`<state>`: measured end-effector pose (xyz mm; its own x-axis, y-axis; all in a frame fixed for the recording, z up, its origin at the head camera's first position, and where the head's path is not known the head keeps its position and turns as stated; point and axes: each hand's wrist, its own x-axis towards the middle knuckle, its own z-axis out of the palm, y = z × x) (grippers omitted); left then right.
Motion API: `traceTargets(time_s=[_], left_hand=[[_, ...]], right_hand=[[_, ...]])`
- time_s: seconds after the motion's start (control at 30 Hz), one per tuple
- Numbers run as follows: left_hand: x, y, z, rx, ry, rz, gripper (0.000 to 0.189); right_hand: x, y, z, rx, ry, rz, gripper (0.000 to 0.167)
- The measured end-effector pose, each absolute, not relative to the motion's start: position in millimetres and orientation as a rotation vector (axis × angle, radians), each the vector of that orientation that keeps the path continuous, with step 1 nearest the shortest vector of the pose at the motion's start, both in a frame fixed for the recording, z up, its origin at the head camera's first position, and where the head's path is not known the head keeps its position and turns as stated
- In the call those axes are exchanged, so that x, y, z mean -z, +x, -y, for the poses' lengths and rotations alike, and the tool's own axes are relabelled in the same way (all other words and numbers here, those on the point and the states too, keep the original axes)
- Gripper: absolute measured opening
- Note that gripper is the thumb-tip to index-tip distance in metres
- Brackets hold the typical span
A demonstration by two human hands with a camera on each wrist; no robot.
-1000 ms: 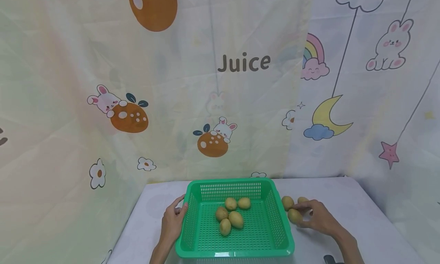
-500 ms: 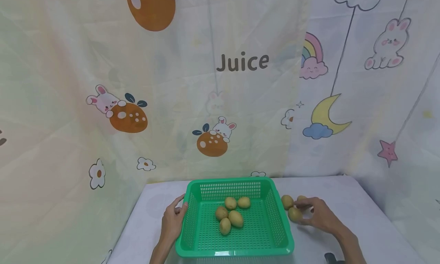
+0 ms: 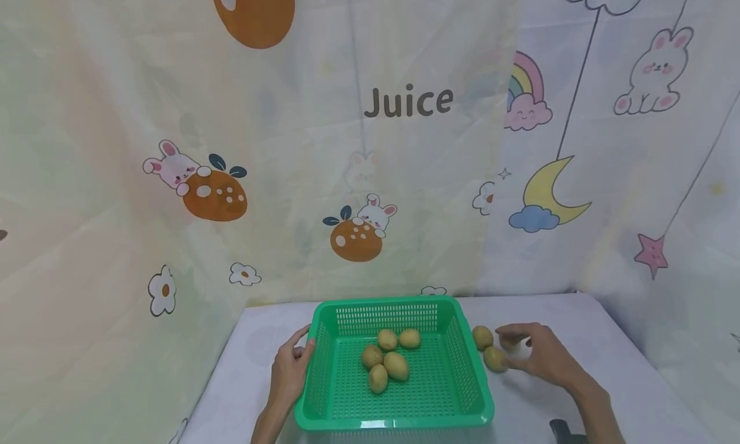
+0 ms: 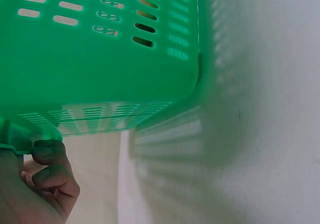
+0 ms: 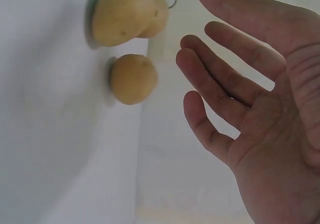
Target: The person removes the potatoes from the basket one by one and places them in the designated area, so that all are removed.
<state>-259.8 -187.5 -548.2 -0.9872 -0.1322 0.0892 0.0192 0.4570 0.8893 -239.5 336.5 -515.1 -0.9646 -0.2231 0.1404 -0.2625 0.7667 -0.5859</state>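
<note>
A green plastic basket (image 3: 399,423) stands on the table with several potatoes (image 3: 396,365) in it. My left hand (image 3: 287,374) grips its left rim; in the left wrist view the fingers (image 4: 56,179) curl under the rim's edge. Beyond the basket's right side my right hand (image 3: 546,354) hovers over the loose potatoes, thumb and fingers spread and holding nothing. One loose potato (image 3: 482,338) lies near the basket wall and another potato (image 3: 494,359) sits just in front of it, by my thumb. A third potato (image 5: 134,78), partly hidden by my fingers in the head view, shows in the right wrist view.
A white cloth covers the table (image 3: 532,405). Behind and at both sides hang printed curtains (image 3: 277,238) with rabbits, fruit and the word "Juice". A dark device (image 3: 561,431) sits at my right wrist.
My right hand has opened wider and shifted slightly right and up, its fingers parting from around the loose potatoes. The left hand and basket stay in place.
</note>
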Motion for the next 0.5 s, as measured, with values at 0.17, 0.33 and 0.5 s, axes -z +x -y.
traceTargets(time_s=[0.17,0.33,0.5], left_hand=[[547,-261,186,1.553,0.093,2.55,0.047],[545,-260,186,1.566,0.091,2.549,0.048],[544,-258,186,1.568,0.104,2.561,0.048]], right_hand=[[500,-237,-331,-0.891,0.406,2.864,0.051],[488,-236,-325,-0.847,0.441,2.826,0.048],[478,-237,-319,-0.826,0.44,2.827,0.045]])
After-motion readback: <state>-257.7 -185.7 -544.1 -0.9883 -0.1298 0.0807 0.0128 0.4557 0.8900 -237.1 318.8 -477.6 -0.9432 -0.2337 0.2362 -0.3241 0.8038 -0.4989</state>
